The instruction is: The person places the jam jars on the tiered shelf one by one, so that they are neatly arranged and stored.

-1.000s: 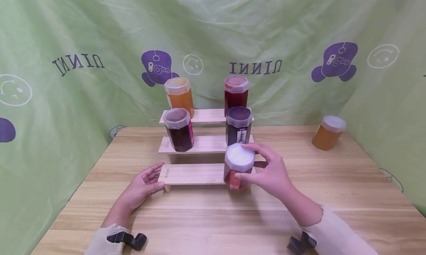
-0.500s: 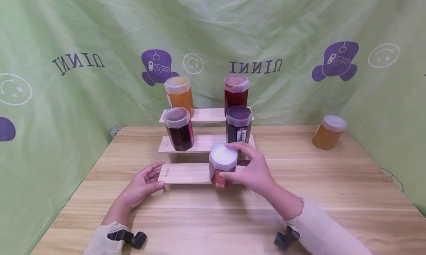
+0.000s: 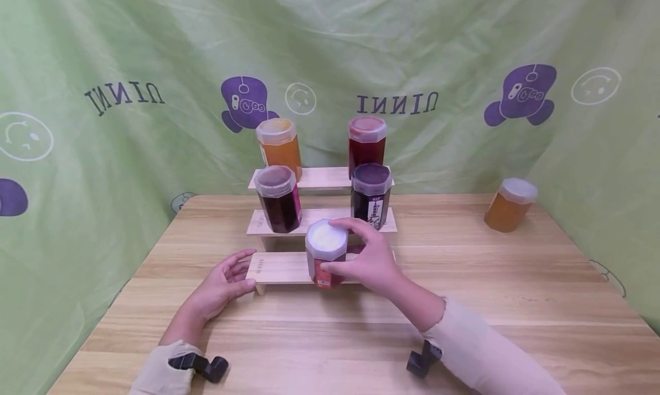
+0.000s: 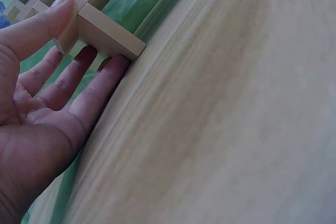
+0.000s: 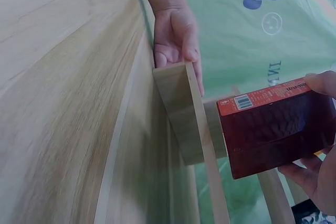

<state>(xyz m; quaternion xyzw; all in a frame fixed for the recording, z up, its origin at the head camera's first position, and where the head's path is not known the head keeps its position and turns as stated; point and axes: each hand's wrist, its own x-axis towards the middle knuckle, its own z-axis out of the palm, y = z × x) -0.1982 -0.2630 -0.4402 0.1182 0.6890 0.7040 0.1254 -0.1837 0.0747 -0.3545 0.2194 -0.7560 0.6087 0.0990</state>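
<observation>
In the head view my right hand grips an octagonal jar with a white lid, dark red contents and a red label. The jar is upright, close over the middle of the lowest step of a three-tier wooden display stand. Its base shows beside the step's board in the right wrist view, where thumb and fingers hold opposite sides of the jar. My left hand holds the left end of that step, thumb at the front corner and fingers along the end panel.
A dark jar and a purple-black jar stand on the middle step. Behind them, an orange jar and a red jar are on the top step. Another orange jar sits at the table's back right, before the green curtain.
My right hand has carried the red-labelled jar leftward along the lowest step, from its right end to about the middle. My left hand stays at the step's left end.
</observation>
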